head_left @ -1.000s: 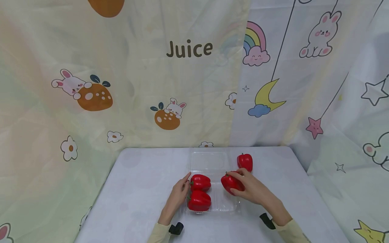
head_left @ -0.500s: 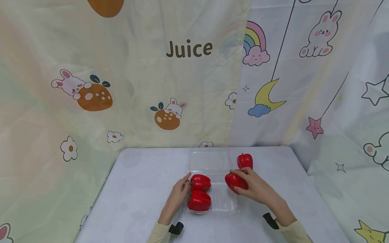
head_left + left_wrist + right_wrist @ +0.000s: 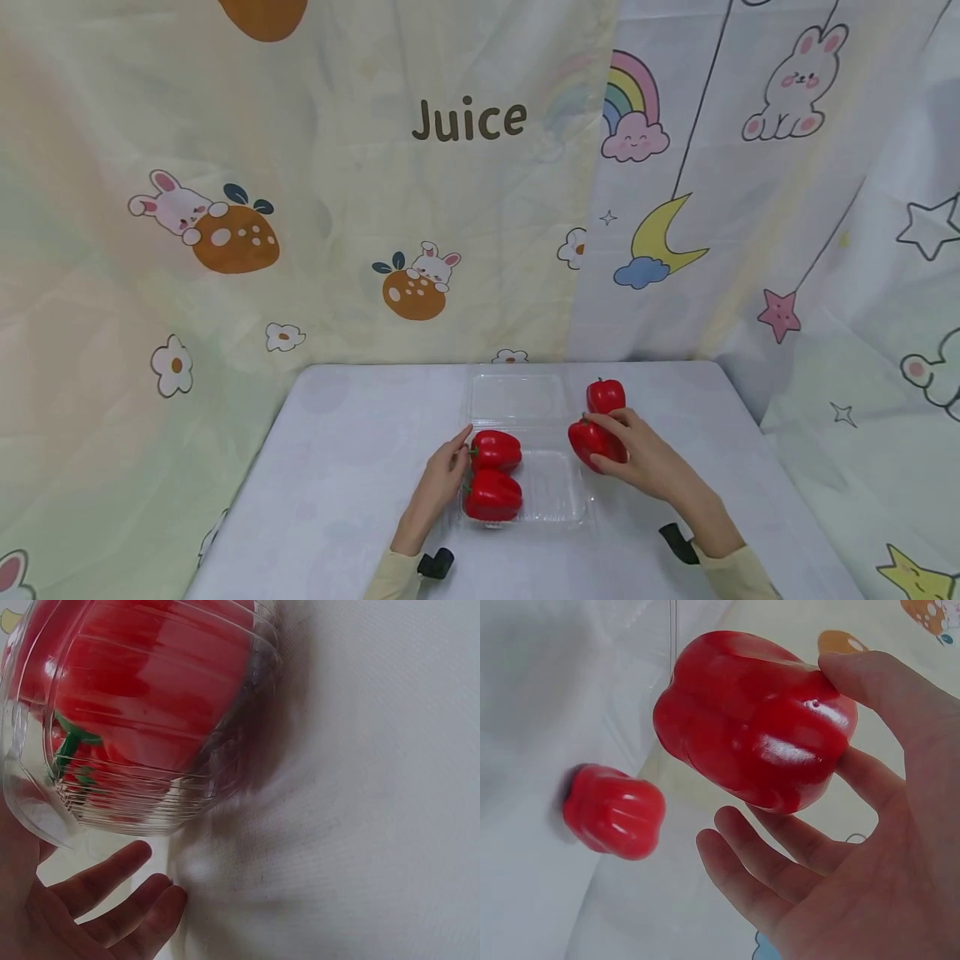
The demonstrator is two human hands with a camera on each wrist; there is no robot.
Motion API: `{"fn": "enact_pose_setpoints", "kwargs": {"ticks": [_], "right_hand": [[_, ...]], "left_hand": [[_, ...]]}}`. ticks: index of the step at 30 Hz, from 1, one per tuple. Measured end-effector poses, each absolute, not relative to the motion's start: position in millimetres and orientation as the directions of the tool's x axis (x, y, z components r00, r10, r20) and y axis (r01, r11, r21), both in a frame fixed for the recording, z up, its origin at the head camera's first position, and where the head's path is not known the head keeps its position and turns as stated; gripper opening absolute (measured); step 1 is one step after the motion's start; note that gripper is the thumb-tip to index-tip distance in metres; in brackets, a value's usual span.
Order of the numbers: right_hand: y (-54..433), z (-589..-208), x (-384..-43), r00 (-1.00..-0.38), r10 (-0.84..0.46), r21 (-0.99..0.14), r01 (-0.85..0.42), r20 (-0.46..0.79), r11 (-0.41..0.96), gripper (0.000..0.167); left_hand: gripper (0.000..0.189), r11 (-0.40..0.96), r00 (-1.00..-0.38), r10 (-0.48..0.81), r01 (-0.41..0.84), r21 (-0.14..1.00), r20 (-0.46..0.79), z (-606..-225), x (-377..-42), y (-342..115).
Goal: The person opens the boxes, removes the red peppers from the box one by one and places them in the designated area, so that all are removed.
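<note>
there is room to reach down into the right half of the clear plastic clamshell (image 3: 553, 492); two red bell peppers (image 3: 492, 496) fill its left. the left hand (image 3: 438, 479) blocks that edge; the right hand (image 3: 641, 457), its held bell pepper (image 3: 596, 444) and the loose bell pepper (image 3: 605, 395) beyond obstruct the right.

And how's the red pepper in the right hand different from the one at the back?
The right hand grips the held pepper, while the back pepper rests on the table. The held pepper looks bigger in the right wrist view; the back pepper looks smaller. Both are red.
</note>
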State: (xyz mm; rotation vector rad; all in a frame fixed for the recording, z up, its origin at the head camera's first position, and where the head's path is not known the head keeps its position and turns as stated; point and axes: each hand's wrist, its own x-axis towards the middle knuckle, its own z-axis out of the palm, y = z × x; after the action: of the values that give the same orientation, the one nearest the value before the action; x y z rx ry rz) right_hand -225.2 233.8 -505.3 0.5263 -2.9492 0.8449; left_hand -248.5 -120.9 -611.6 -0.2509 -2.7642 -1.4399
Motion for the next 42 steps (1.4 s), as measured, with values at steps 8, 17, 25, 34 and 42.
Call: {"fn": "enact_pose_setpoints", "kwargs": {"ticks": [8, 17, 25, 34, 42], "right_hand": [[242.0, -504.1, -226.2, -0.949, -0.295, -0.533, -0.31, 0.116, 0.787, 0.078], [250.3, -505.0, -225.9, -0.969, -0.239, -0.584, -0.228, 0.06, 0.779, 0.076], [261.5, -506.0, -226.6, -0.979, -0.196, -0.602, -0.192, 0.059, 0.775, 0.081], [269.0, -508.3, -229.4, -0.981, -0.173, -0.58, -0.192, 0.089, 0.792, 0.078], [270.9, -508.7, -230.8, -0.984, -0.133, -0.565, -0.176, 0.116, 0.806, 0.077]], "left_hand": [[0.046, 0.575, -0.986, 0.138, 0.158, 0.803, 0.095, -613.1, -248.7, -121.0], [0.046, 0.576, -0.987, 0.135, 0.15, 0.803, 0.088, -613.1, -249.0, -120.1], [0.046, 0.568, -0.988, 0.131, 0.145, 0.81, 0.085, -613.1, -248.9, -120.1], [0.046, 0.57, -0.989, 0.134, 0.134, 0.81, 0.069, -611.4, -248.9, -120.1], [0.046, 0.576, -0.989, 0.129, 0.131, 0.807, 0.069, -611.6, -248.8, -119.8]]}}
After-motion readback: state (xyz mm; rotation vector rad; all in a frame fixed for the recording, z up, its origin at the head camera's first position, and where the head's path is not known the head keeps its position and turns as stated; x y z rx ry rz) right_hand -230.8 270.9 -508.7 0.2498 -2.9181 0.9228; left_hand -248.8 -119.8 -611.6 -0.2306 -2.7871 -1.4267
